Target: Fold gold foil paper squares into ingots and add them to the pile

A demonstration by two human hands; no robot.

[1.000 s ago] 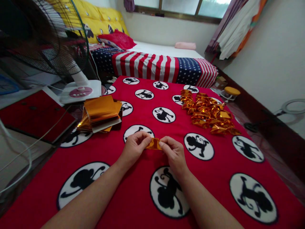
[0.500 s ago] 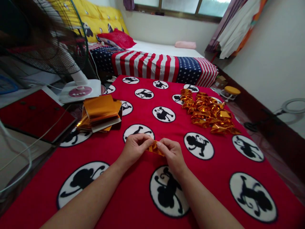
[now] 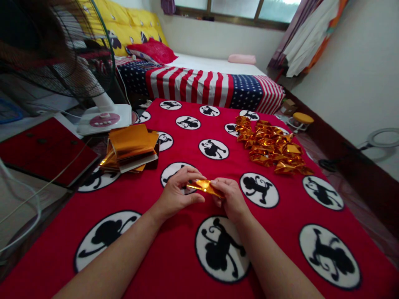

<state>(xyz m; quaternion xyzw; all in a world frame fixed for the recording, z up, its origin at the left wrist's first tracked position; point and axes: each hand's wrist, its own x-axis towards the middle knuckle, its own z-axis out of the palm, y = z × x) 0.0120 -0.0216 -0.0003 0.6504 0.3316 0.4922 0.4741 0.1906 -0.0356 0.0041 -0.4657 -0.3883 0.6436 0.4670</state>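
Observation:
A folded piece of gold foil paper (image 3: 205, 186) is between my hands, above the red cloth with monkey prints (image 3: 187, 151). My right hand (image 3: 230, 195) pinches its right end. My left hand (image 3: 181, 192) is at the left end, thumb spread away below and fingers along the upper edge; it does not grip the foil. To the left lies a stack of flat gold sheets (image 3: 132, 143). Several folded gold foil pieces (image 3: 271, 145) lie in rows at the right.
At the left a fan (image 3: 102, 118) stands beside a dark red board (image 3: 43, 149). Behind the cloth is a bed with a striped and starred cover (image 3: 190, 85). A yellow stool (image 3: 303, 118) stands at the right, near the wall.
My left thumb has come off the foil and the left hand has opened. The foil has turned and shows a longer, brighter face, still in my right hand.

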